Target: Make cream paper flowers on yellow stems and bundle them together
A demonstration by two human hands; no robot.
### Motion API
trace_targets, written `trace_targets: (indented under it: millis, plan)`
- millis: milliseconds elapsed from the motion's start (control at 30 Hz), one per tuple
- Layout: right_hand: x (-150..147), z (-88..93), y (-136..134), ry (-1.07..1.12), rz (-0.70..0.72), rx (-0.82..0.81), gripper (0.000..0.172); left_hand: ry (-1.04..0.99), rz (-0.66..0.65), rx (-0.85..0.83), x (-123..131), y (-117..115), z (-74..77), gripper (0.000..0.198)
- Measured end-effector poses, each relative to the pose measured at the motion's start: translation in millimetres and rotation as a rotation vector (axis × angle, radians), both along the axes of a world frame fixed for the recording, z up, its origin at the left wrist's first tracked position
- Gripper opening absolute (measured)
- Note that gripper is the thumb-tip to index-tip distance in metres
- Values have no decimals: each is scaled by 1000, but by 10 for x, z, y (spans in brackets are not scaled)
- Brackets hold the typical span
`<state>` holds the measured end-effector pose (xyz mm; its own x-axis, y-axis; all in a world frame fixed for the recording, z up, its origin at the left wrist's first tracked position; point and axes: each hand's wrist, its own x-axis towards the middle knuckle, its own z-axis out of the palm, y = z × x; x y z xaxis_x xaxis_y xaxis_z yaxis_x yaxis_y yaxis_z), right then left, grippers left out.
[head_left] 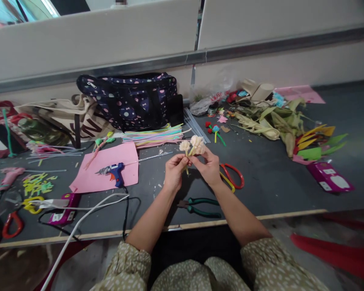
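Note:
Two pale cream craft flowers with fluffy heads are held up above the dark table, one flower (pixel 184 146) to the left and a larger flower (pixel 197 145) to the right. My left hand (pixel 176 170) is closed, its thumb and fingers pinching the thin yellow-green stems just under the heads. My right hand (pixel 208 165) is closed too, thumb and fingertips at the stem of the right flower, touching my left fingertips. Below the hands lie green-handled pliers (pixel 200 206). Beside my right wrist are scissors with red and yellow handles (pixel 235 176), partly hidden by the forearm.
A blue glue gun (pixel 115 173) rests on a pink sheet (pixel 87 178), with a white cable (pixel 92 210) crossing the table's front edge. Pipe cleaners (pixel 154 136) lie before a patterned bag (pixel 130 101). Corn husks (pixel 261 129) and a purple box (pixel 330 176) are at right.

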<state>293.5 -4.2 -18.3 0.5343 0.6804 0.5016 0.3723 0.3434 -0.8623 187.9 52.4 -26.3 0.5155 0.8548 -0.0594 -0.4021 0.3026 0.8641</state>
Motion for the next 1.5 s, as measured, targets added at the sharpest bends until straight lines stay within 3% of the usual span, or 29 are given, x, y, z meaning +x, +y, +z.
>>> trace_targets:
  millis: [500,733,1100,1267,1500]
  plan:
    - [27,-35,-31,-31,30,33,7,172,-54,141,-63,68,-35,21]
    - [20,-79,-37,-13,13,6,7,162,86,263,-44,78,-68,15]
    - [-37,-139,-13,165,41,-16,13,172,12,165,-62,17,32,24]
    - [-44,-80,-8,130,58,-29,12,126,27,130,-66,58,43,25]
    - [-11,-67,-11,52,-54,-34,15,131,51,68,-68,87,36,25]
